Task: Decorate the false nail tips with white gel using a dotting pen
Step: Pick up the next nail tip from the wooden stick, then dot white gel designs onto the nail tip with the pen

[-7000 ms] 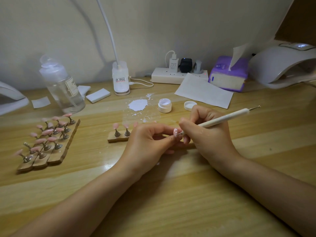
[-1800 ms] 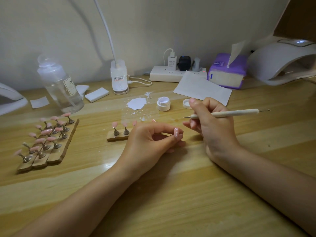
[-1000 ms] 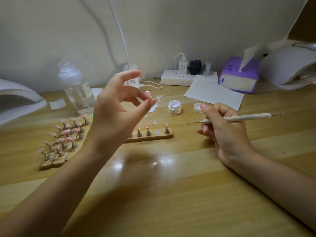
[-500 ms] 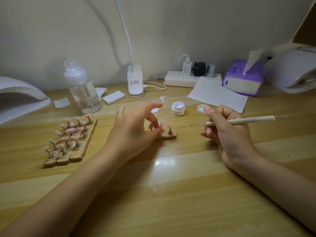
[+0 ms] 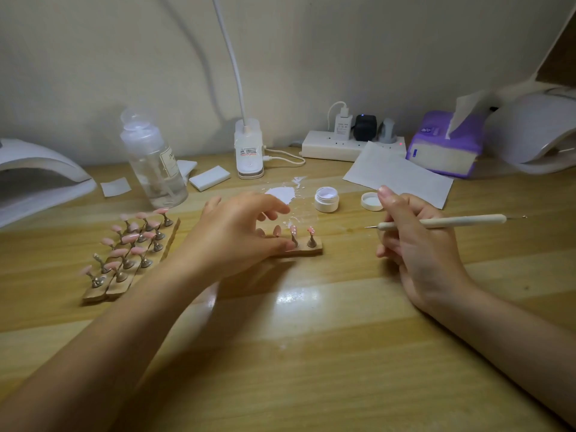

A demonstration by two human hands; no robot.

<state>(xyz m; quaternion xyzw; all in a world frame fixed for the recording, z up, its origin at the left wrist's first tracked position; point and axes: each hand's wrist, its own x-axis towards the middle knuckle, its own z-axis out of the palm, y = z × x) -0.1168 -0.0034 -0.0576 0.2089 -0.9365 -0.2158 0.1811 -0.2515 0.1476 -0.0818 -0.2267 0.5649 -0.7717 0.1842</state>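
Here the right hand [image 5: 417, 244] grips the dotting pen [image 5: 442, 222]; left hand [image 5: 237, 235], seemingly empty, touches the nail stand [image 5: 307, 250].

On the wooden tabletop [image 5: 311, 353], the left hand [image 5: 230, 235] hovers with loosely spread fingers over a small wooden strip [image 5: 304, 251] of pink nail tips [image 5: 293, 229]. The right hand [image 5: 417, 241] grips a dotting pen [image 5: 442, 222] lying level, near an open gel jar [image 5: 326, 199].
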